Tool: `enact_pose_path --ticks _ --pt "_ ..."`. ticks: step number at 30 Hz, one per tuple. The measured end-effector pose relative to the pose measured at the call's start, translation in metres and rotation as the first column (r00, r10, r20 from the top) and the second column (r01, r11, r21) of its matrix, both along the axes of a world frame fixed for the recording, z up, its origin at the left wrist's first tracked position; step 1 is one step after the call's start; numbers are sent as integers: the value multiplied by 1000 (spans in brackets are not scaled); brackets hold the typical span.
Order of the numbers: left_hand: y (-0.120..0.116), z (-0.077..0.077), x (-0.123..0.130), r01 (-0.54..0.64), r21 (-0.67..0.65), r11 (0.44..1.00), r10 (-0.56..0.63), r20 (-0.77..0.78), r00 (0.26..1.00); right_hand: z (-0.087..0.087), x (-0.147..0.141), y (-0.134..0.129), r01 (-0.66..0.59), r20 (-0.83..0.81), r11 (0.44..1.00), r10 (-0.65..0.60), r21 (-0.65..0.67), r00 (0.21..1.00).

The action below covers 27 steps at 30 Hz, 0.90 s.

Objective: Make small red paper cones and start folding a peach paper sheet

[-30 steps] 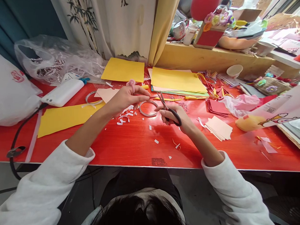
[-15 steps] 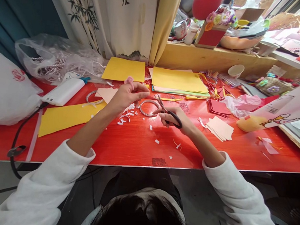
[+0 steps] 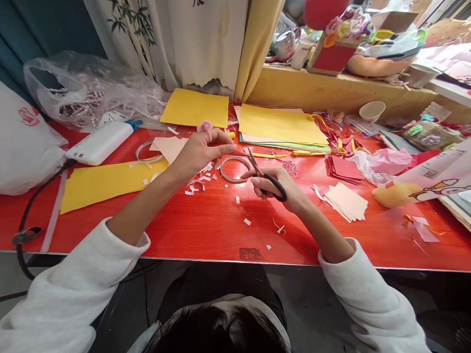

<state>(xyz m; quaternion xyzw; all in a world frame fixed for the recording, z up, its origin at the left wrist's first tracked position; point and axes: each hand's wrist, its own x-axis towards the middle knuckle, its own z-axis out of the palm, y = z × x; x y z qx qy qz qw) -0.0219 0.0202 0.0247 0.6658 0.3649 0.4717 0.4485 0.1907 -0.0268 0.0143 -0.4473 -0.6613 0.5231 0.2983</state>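
Thumb and fingers of my left hand are pinched together, with a small pink curled piece showing behind them. A thin reddish strip seems to run from the fingertips toward the scissors. In my right hand are black-handled scissors, their blades parted and pointing up and left toward my left hand. Between and below the hands a ring-shaped roll of tape lies on the red table. White paper scraps are scattered beside it.
Yellow sheets lie at the back, more yellow paper at left. A white power strip and plastic bags sit at the left. Pale pink cards, red paper and a printed bag are at the right.
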Motion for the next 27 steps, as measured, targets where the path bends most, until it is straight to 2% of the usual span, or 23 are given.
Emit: enact_pose_path --ticks 4,13,27 --pt "-2 1 0 10 29 1000 -9 -21 1000 0 0 0 5 3 1000 -5 -9 1000" --pt "1 -1 -1 7 5 1000 -7 -13 1000 2 -1 -1 15 -5 1000 -15 -16 1000" --pt "0 2 -1 2 14 1000 -2 14 1000 6 1 -2 29 103 999 -28 -15 994"
